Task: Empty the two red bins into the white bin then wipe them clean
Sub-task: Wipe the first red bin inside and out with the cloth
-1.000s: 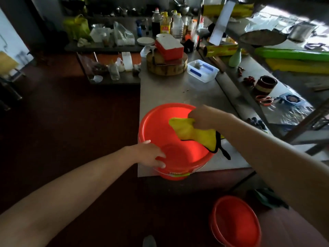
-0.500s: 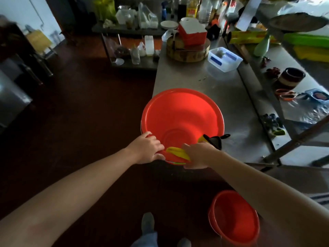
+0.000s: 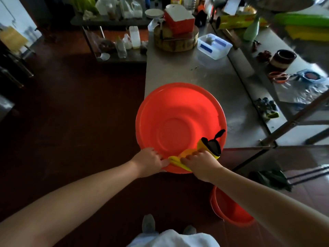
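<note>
Two hands, one round red plastic bin (image 3: pixel 178 113): your left hand (image 3: pixel 151 160) grips its near rim steady so your right hand (image 3: pixel 199 162), clutching the yellow cloth (image 3: pixel 175 160), can wipe.

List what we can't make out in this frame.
White bin: nowhere in the head view.
Floor red bin: right forearm covers part; inside too dark to judge clean.
Table red bin: near wall hidden under left hand, right hand and yellow cloth.
Bottles: cut off by top edge, labels unreadable.
</note>
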